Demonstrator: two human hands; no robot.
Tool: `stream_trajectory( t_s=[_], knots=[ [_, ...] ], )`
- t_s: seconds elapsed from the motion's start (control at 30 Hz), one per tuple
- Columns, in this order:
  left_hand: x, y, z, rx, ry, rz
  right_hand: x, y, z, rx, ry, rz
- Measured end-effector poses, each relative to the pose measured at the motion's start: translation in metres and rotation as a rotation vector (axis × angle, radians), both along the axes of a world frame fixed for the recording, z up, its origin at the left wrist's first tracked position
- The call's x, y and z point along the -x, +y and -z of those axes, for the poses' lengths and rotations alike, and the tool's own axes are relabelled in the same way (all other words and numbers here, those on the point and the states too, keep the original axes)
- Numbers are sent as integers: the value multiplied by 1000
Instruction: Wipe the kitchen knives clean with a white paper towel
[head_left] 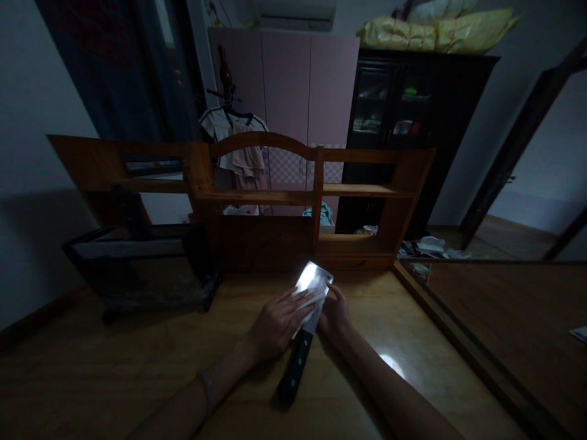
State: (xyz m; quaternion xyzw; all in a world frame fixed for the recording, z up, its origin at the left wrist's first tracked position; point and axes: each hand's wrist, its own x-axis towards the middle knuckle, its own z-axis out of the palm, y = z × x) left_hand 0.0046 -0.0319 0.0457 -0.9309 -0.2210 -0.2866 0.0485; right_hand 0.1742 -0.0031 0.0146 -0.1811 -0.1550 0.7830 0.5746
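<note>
A cleaver (303, 349) with a bright metal blade and a black, riveted handle is tilted over the wooden tabletop, its handle toward me. My left hand (280, 319) lies over the blade, pressing a white tissue or thin cloth (313, 298) against the flat metal. From the other side, my right hand (337, 313) grips the blade's right edge, thumb near the hole at the upper corner. Some of its fingers are hidden behind the blade. Neither hand touches the handle.
A wooden shelf unit (261, 197) stands along the table's far edge. To the left is a dark-framed, glass-sided box (137, 266). On the right, a raised wooden edge (440, 318) borders another brown surface. Light reflects off the tabletop (247, 391); the room is dim.
</note>
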Motion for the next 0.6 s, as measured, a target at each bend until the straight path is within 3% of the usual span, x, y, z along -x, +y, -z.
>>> stream_trajectory(
  t_s=[0.1, 0.2, 0.47, 0.6],
  knots=[
    [-4, -3, 2, 45, 73, 69, -2, -1, -2, 34, -80, -30],
    [-6, -4, 3, 77, 77, 54, -2, -2, -5, 54, -80, -54],
    [-7, 0, 1, 13, 67, -134, 2, 1, -1, 5, 66, -5],
    [-12, -4, -18, -106, 35, -172, 1, -1, -5, 16, 33, 24]
  ],
)
